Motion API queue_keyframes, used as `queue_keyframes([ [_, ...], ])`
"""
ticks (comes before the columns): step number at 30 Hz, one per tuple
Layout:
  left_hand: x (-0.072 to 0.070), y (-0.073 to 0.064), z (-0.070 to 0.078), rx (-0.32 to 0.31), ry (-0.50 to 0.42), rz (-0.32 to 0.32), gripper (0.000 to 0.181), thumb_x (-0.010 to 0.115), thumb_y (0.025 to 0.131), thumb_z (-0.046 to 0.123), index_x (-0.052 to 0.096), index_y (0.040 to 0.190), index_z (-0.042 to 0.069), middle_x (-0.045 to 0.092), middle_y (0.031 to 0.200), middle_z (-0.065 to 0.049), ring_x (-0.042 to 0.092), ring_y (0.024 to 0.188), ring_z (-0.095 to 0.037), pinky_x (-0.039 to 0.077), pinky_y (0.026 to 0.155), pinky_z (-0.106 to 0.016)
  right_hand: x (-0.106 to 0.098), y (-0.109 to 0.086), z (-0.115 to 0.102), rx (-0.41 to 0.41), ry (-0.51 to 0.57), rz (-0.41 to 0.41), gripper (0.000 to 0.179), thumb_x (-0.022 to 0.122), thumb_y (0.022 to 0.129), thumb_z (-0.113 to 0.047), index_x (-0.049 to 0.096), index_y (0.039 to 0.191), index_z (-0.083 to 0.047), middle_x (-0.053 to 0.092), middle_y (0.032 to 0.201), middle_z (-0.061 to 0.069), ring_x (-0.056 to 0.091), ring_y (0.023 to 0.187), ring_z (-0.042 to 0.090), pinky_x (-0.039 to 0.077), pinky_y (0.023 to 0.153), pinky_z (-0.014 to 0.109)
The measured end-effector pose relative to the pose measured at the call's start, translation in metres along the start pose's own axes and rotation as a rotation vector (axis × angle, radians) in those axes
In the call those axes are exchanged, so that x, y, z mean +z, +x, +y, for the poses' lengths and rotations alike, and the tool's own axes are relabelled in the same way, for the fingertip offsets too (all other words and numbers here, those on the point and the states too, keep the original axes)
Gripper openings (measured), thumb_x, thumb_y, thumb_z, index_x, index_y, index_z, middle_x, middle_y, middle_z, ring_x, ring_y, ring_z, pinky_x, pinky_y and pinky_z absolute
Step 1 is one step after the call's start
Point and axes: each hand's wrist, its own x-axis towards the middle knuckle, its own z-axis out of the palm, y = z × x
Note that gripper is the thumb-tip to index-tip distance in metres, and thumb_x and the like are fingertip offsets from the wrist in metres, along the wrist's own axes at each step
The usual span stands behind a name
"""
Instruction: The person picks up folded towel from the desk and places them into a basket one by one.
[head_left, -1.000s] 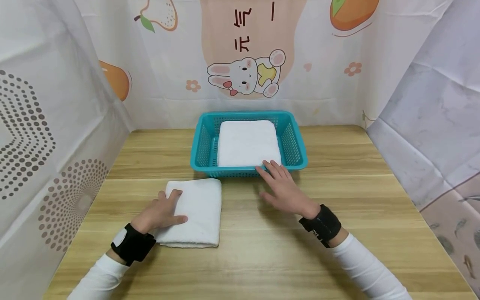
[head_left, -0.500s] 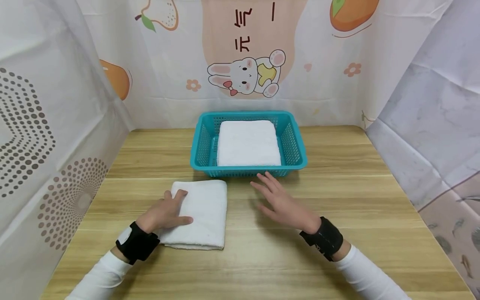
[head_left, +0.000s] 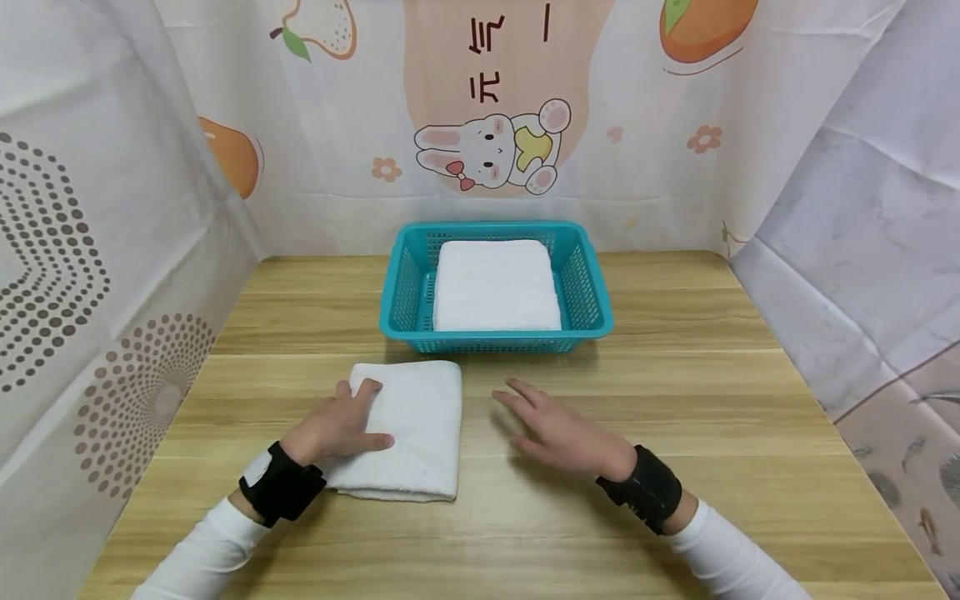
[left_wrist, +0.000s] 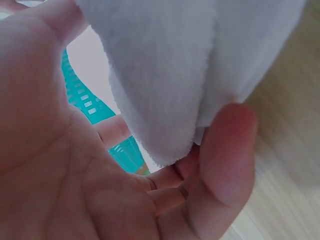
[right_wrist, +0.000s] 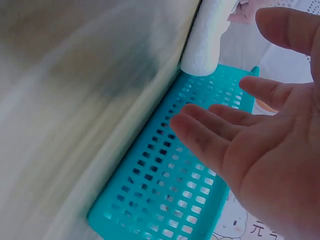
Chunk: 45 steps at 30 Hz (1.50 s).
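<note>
A folded white towel (head_left: pixel 422 433) lies on the wooden table, left of the middle. My left hand (head_left: pixel 337 427) grips its left edge, thumb and forefinger on top. In the left wrist view, the layered edge of the towel (left_wrist: pixel 155 70) sits between the thumb side and the curled fingers (left_wrist: pixel 227 155). My right hand (head_left: pixel 566 433) hovers over the table to the right of the towel, fingers spread and holding nothing. In the right wrist view, that hand's palm (right_wrist: pixel 280 150) faces the camera and overlaps the teal basket.
A teal plastic basket (head_left: pixel 495 335) with perforated walls stands at the back of the table (head_left: pixel 675 367). Inside it rests another folded white towel (head_left: pixel 498 287). Behind hangs a printed curtain (head_left: pixel 315 150) with a rabbit and fruit, and further sheets enclose both sides.
My left hand has slid the towel on the table a little to the right. My right hand has drawn back from the basket's front rim toward the person.
</note>
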Motion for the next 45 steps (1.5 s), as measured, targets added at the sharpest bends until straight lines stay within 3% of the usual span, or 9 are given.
queue_keyframes([
  [3, 0.000, -0.001, 0.001, 0.000, -0.007, -0.002, 0.094, 0.078, 0.081, 0.051, 0.030, 0.151, 0.010, 0.042, 0.120, -0.030, 0.056, 0.070, -0.025, 0.049, 0.064, -0.037, 0.005, -0.001, -0.002, 0.032, 0.062, -0.021, 0.065, 0.064, 0.097, -0.020, 0.034, 0.153, -0.005, 0.029, 0.155, 0.028, 0.042, 0.137, 0.042, 0.040, 0.107, 0.054],
  [8, 0.001, 0.000, 0.002, 0.012, -0.014, 0.003, 0.094, 0.078, 0.082, 0.051, 0.030, 0.151, 0.010, 0.041, 0.123, -0.032, 0.056, 0.071, -0.026, 0.050, 0.064, -0.039, 0.014, -0.006, -0.007, 0.133, 0.253, -0.056, 0.064, 0.061, 0.098, -0.020, 0.033, 0.154, -0.006, 0.029, 0.156, 0.026, 0.033, 0.142, 0.040, 0.035, 0.110, 0.055],
  [16, 0.000, -0.001, 0.004, 0.026, -0.026, 0.014, 0.094, 0.079, 0.081, 0.050, 0.031, 0.151, 0.008, 0.041, 0.125, -0.033, 0.056, 0.074, -0.026, 0.051, 0.065, -0.038, 0.024, -0.007, -0.007, 0.247, 0.565, -0.044, 0.062, 0.058, 0.101, -0.018, 0.029, 0.154, -0.005, 0.037, 0.153, 0.019, 0.042, 0.138, 0.035, 0.038, 0.109, 0.051],
  [20, 0.002, 0.000, 0.006, 0.035, -0.035, 0.031, 0.094, 0.079, 0.081, 0.049, 0.030, 0.151, 0.007, 0.042, 0.124, -0.033, 0.055, 0.074, -0.026, 0.052, 0.065, -0.038, 0.029, -0.004, -0.004, 0.331, 0.840, -0.022, 0.065, 0.055, 0.102, -0.015, 0.019, 0.156, -0.003, 0.033, 0.155, 0.025, 0.040, 0.139, 0.040, 0.038, 0.109, 0.051],
  [26, 0.005, 0.001, 0.006, 0.036, -0.055, 0.040, 0.094, 0.078, 0.083, 0.047, 0.028, 0.152, 0.007, 0.041, 0.126, -0.035, 0.055, 0.071, -0.024, 0.050, 0.063, -0.035, 0.029, 0.000, -0.002, 0.464, 1.383, -0.041, 0.068, 0.047, 0.104, -0.013, 0.006, 0.157, -0.001, 0.020, 0.157, 0.030, 0.032, 0.143, 0.041, 0.039, 0.110, 0.048],
  [29, 0.006, 0.001, 0.006, 0.040, -0.056, 0.042, 0.094, 0.078, 0.083, 0.047, 0.028, 0.152, 0.007, 0.041, 0.126, -0.036, 0.055, 0.069, -0.024, 0.050, 0.062, -0.034, 0.030, 0.002, -0.002, 0.505, 1.543, -0.060, 0.068, 0.045, 0.103, -0.010, 0.005, 0.157, -0.001, 0.020, 0.157, 0.029, 0.035, 0.141, 0.037, 0.037, 0.111, 0.048],
  [34, 0.006, 0.001, 0.006, 0.040, -0.049, 0.046, 0.094, 0.078, 0.083, 0.047, 0.028, 0.152, 0.007, 0.040, 0.127, -0.036, 0.055, 0.068, -0.024, 0.050, 0.063, -0.036, 0.032, 0.004, -0.005, 0.521, 1.637, -0.100, 0.068, 0.046, 0.103, -0.011, 0.005, 0.157, 0.000, 0.023, 0.156, 0.029, 0.041, 0.136, 0.031, 0.037, 0.111, 0.048],
  [45, 0.008, 0.003, 0.011, 0.044, -0.039, 0.045, 0.093, 0.078, 0.083, 0.048, 0.030, 0.152, 0.008, 0.041, 0.127, -0.035, 0.055, 0.069, -0.024, 0.051, 0.066, -0.038, 0.038, 0.012, -0.009, 0.509, 1.701, -0.150, 0.063, 0.040, 0.104, -0.008, 0.006, 0.157, 0.001, 0.037, 0.149, 0.023, 0.045, 0.132, 0.027, 0.040, 0.108, 0.045],
])
